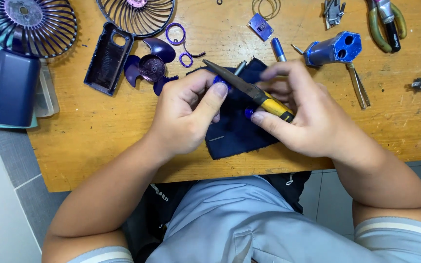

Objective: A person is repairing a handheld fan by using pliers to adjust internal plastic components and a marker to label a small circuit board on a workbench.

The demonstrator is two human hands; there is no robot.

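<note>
Two hands, right hand (pixel 313 114) gripping pliers (pixel 249 90), tip beside left fingers (pixel 210 100)

1. A worn wooden workbench (pixel 98 131) is filling the upper frame, its yellow top showing scratches and dark stains.
2. Grey floor tiles (pixel 30 180) with pale grout are showing at 8 o'clock and again at 4 o'clock, below the bench edge.
3. Even, soft light is falling across the surface, casting faint shadows.
</note>
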